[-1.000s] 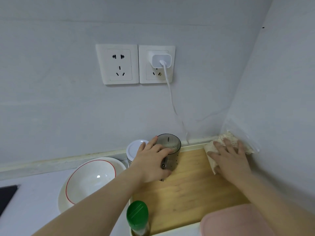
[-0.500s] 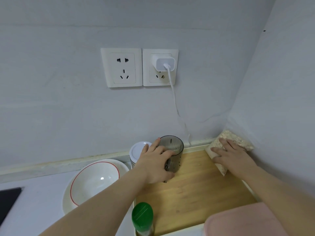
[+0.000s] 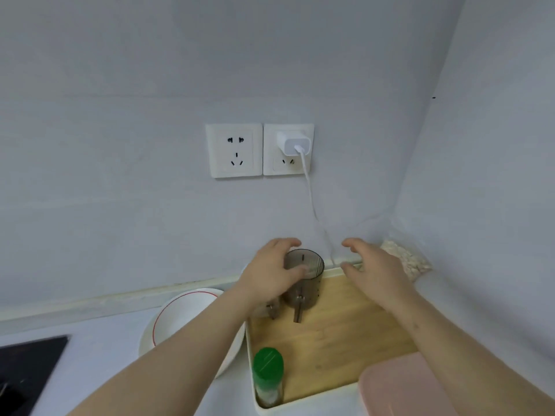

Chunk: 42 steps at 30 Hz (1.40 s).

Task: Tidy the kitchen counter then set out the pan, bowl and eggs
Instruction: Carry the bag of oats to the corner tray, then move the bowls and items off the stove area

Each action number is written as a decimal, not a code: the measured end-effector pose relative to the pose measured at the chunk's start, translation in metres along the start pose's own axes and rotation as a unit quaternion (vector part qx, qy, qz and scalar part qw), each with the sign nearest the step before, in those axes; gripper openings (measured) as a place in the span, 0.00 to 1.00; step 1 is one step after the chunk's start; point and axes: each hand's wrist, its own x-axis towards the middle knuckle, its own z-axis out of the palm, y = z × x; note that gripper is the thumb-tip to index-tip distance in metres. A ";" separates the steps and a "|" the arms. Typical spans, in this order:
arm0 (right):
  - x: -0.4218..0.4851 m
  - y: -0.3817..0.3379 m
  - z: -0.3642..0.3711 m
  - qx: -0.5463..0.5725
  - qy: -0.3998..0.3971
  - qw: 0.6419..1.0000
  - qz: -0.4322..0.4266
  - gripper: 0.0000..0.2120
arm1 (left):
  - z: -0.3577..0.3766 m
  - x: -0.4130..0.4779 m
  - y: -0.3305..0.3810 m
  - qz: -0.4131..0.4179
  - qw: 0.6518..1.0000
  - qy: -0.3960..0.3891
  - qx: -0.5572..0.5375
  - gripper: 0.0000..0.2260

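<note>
**White counter in the corner**

The white counter [image 3: 99, 352] carried a red-rimmed white bowl [image 3: 186, 319], a wooden tray [image 3: 333, 349] just right of it, a clear bag of oats [image 3: 405, 261] in the corner, a black cooktop [image 3: 27, 370] at left and a pink lid [image 3: 402, 385] at right

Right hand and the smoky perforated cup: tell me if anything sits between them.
Nothing visible does. The right hand hovers open just right of the cup, bare gap between. The left hand already grips the cup's other side.
</note>
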 end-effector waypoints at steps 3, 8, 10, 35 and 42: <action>-0.027 -0.041 -0.012 0.101 -0.004 0.995 -0.014 0.20 | -0.035 -0.037 0.014 -0.060 0.988 0.049 -0.133 0.17; -0.068 -0.124 -0.008 0.215 -0.019 0.975 -0.048 0.18 | -0.088 -0.116 0.005 -0.117 0.958 0.131 -0.225 0.12; -0.085 -0.162 0.001 0.274 -0.038 0.960 -0.051 0.16 | -0.108 -0.152 -0.009 -0.138 0.949 0.170 -0.226 0.11; -0.402 -0.501 0.135 0.417 -0.565 0.693 -0.162 0.06 | -0.168 -0.658 -0.089 -0.464 0.578 0.633 -0.224 0.06; -0.499 -0.580 0.141 0.388 -0.622 0.644 -0.221 0.05 | -0.192 -0.777 -0.085 -0.461 0.485 0.713 -0.208 0.05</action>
